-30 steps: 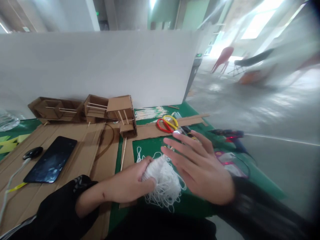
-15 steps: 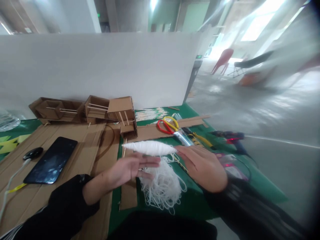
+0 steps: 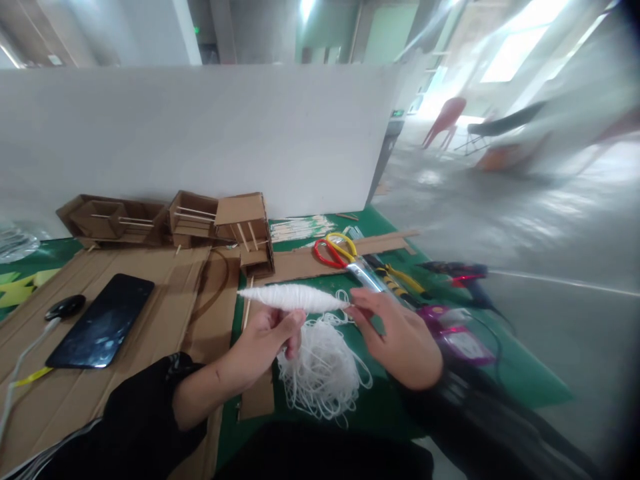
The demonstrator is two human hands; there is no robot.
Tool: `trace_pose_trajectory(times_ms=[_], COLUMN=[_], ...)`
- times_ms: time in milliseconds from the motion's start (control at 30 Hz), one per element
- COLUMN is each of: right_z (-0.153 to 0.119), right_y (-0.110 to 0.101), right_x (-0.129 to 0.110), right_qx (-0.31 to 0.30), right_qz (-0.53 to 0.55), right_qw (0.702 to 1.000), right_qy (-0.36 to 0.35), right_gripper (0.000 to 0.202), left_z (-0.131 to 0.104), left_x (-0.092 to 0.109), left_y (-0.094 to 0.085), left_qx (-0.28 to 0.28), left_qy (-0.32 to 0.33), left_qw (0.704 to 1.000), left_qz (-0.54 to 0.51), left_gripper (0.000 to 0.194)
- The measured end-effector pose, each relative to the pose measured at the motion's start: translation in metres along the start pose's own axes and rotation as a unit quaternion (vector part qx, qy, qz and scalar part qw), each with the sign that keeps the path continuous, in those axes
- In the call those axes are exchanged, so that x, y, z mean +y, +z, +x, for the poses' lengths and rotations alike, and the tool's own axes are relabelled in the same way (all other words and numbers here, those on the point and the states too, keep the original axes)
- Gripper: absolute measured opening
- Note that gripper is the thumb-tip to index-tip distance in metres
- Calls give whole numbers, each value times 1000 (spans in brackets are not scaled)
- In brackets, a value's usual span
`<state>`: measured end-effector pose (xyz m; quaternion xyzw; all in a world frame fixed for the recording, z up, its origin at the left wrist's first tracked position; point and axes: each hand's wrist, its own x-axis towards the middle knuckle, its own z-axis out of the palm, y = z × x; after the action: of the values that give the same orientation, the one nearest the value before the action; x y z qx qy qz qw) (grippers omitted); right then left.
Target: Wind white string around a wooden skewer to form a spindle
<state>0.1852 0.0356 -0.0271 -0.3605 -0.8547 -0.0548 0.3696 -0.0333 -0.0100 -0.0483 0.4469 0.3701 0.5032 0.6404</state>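
Observation:
A spindle of white string (image 3: 295, 297), thick in the middle and pointed at both ends, lies level above the table between my hands. My left hand (image 3: 267, 340) is closed at its underside, left of the middle, thumb toward me. With pinched fingertips, my right hand (image 3: 395, 333) holds the spindle's right tip. Below hangs or lies a loose tangled heap of white string (image 3: 323, 370) on the green table cover, and a few loops rise from it toward the spindle's right end.
Scissors with red and yellow handles (image 3: 336, 252), yellow-black pliers (image 3: 405, 280) and a power drill (image 3: 463, 277) lie beyond my right hand. Cardboard boxes with sticks (image 3: 243, 212) stand behind. To the left, a black phone (image 3: 103, 320) and a mouse (image 3: 66, 307) rest on cardboard (image 3: 165, 293).
My left hand has closed its fingers onto the spindle from below. My right hand has drawn into a pinch at the right tip, and the spindle has shifted slightly left.

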Motion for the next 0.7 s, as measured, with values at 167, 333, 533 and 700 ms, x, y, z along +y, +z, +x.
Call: trace_pose_trajectory(times_ms=[167,333,533,700], right_z=[0,0,-1,-6], right_y=[-4,-7,-10,-8], right_x=[2,2,-3,0], right_qx=[-47,-75,-104,-108], right_qz=[35,92,155,138], right_qw=[998,993,980,978], right_qy=[-9,-19,62,114], right_gripper=[12,19,21,7], left_z=[1,-2,-3,-1], left_x=[-3,0,3,1], left_y=[0,1,1,0], left_qx=[7,-9,-13,0], left_qy=[3,-6,2,19], left_qw=[1000,1000,1000,999], left_qz=[5,18,21,36], left_gripper=[39,44,33,46])
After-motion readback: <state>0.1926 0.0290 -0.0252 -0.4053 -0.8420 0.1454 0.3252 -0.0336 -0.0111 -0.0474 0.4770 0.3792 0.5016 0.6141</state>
